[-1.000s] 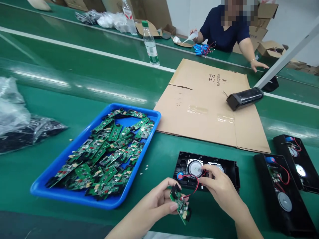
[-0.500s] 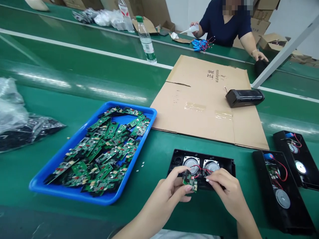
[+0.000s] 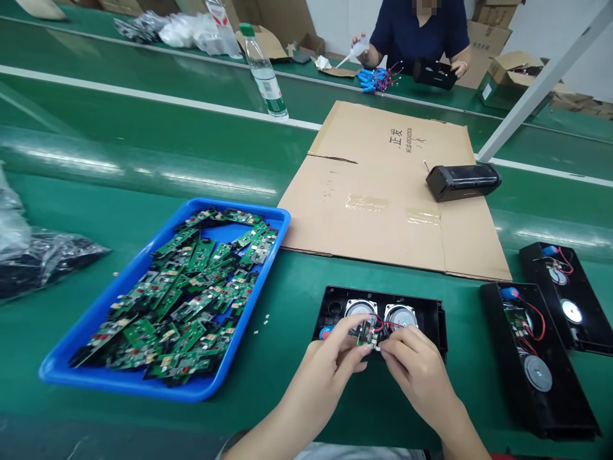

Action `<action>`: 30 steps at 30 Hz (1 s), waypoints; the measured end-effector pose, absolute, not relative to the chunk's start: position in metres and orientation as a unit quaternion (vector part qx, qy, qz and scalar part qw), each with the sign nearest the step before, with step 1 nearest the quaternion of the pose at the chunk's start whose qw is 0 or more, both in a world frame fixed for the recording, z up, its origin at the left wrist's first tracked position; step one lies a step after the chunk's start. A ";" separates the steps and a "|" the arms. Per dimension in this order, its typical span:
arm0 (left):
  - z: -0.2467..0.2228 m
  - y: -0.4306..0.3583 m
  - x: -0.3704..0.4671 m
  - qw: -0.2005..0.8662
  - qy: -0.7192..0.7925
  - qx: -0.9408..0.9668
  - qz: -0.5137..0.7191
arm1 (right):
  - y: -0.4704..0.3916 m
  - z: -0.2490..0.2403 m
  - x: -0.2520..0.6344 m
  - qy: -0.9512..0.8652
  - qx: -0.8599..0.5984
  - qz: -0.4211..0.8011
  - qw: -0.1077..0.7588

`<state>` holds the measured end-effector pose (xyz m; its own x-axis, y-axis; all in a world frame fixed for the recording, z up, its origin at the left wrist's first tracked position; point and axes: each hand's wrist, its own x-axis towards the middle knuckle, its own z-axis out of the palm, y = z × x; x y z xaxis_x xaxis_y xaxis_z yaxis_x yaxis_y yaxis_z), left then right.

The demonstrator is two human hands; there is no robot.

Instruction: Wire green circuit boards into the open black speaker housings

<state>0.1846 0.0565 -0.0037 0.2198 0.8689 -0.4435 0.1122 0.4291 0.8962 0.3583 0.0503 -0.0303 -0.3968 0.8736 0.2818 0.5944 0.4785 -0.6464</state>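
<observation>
A small green circuit board (image 3: 366, 335) is pinched between the thumb and fingers of my left hand (image 3: 332, 358). The fingertips of my right hand (image 3: 416, 358) close on a small white connector (image 3: 377, 348) at the board's right edge. Thin red wires run from the board over a black speaker housing (image 3: 433, 319), which lies behind my hands. Two round speakers (image 3: 401, 315) sit in that housing, and a blue cylinder (image 3: 325, 332) shows at its left end. My fingers hide part of the board and housing.
A blue tray (image 3: 282, 223) of green boards stands left. Flattened cardboard (image 3: 378, 236) bears a closed black case (image 3: 463, 181). Two open housings (image 3: 558, 383) lie right. Beyond are a water bottle (image 3: 268, 83), a slanted post (image 3: 536, 86) and a person (image 3: 416, 32) holding a black case.
My right hand has brought the connector left against the board. The view has shifted slightly. Across the table, the person has lifted a black case from the right.
</observation>
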 end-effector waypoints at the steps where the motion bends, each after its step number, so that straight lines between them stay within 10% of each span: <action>1: -0.003 0.057 0.185 0.639 0.551 0.447 0.297 | 0.051 -0.030 0.358 -0.809 -0.456 0.222 0.298; 10: -0.005 0.060 0.185 0.604 0.552 0.488 0.303 | 0.056 -0.036 0.362 -0.812 -0.449 0.093 0.362; 30: -0.006 0.054 0.184 0.493 0.551 0.612 0.280 | 0.058 -0.031 0.354 -0.848 -0.473 0.141 0.192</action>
<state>0.1842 0.0537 -0.0064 0.2363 0.9507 -0.2009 0.3992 0.0935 0.9121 0.3541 0.0582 -0.0309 -0.4784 0.8566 0.1933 0.7483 0.5129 -0.4207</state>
